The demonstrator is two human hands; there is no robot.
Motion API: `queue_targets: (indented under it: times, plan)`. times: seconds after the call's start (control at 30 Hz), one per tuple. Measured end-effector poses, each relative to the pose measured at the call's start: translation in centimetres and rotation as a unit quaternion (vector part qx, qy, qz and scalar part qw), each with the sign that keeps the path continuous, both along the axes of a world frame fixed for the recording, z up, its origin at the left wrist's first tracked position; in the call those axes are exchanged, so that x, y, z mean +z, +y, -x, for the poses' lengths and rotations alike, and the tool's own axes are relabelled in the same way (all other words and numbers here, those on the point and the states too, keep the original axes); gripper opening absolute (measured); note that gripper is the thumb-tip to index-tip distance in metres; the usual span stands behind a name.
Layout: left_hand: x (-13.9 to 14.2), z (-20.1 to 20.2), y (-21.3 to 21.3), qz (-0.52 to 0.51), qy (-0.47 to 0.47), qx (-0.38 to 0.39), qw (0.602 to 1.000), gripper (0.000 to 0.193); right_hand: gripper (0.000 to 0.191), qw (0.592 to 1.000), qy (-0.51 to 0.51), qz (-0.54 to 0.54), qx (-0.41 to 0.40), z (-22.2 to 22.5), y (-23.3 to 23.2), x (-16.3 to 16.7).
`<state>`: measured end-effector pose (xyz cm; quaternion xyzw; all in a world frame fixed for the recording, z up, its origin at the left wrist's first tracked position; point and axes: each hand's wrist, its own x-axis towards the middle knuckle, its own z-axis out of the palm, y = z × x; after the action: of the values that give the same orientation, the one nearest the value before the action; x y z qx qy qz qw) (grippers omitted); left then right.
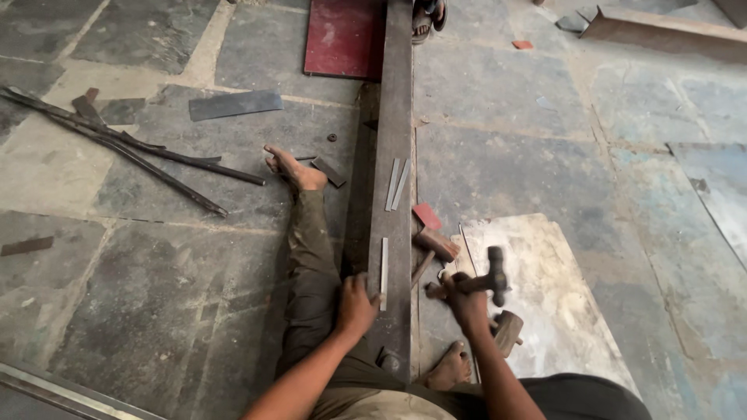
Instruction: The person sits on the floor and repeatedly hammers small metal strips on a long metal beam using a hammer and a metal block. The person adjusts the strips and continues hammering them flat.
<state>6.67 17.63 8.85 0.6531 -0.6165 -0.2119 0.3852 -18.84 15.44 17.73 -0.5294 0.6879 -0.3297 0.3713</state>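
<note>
I sit on the floor astride a long dark steel beam [397,117] that runs away from me. My left hand [355,305] rests on the beam and presses the near end of a thin flat metal strip [384,268] lying on its top. My right hand [465,299] grips the wooden handle of a hammer [492,278], held a little above the floor to the right of the beam. Two more thin strips [397,184] lie farther up the beam. My left leg stretches along the beam's left side, with its bare foot [292,169] ahead.
A second hammer [507,330] lies by my right foot [451,367]. A pale board [545,288] lies on the right. Bent dark rods [124,148] and a flat plate [235,104] lie on the left. A red sheet [342,37] lies far ahead, with another person's sandalled foot [428,17] beyond it.
</note>
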Motion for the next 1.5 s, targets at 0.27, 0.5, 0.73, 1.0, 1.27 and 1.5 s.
queue_targets:
  times: [0.27,0.5,0.73,1.0,1.27,1.5]
  plan:
    - [1.2,0.0,5.1,-0.167,-0.118,-0.474,0.857,0.048,0.038,0.997,-0.029,0.042,0.050,-4.5,2.9,10.9]
    - [-0.9,1.8,5.5,-0.137,-0.203,-0.504,0.828,0.052,0.037,0.992,-0.006,0.022,0.123,-6.9,3.6,7.0]
    - [1.9,0.6,4.4,-0.117,-0.153,-0.481,0.856,0.050,0.035,0.987,-0.054,0.007,0.152,-6.1,1.4,3.0]
    - [3.8,-1.8,3.1,-0.052,0.003,-0.163,0.985,0.063,0.024,0.992,0.009,-0.013,0.124,-6.2,1.9,5.8]
    - [3.7,-1.4,-6.2,-0.056,0.030,-0.052,0.997,0.051,0.018,0.984,0.041,0.050,0.164,-8.0,0.6,8.7]
    - [-0.2,1.1,-13.5,-0.038,0.007,-0.016,0.999,0.053,0.020,0.978,0.077,0.066,0.181,-8.5,-0.2,8.2]
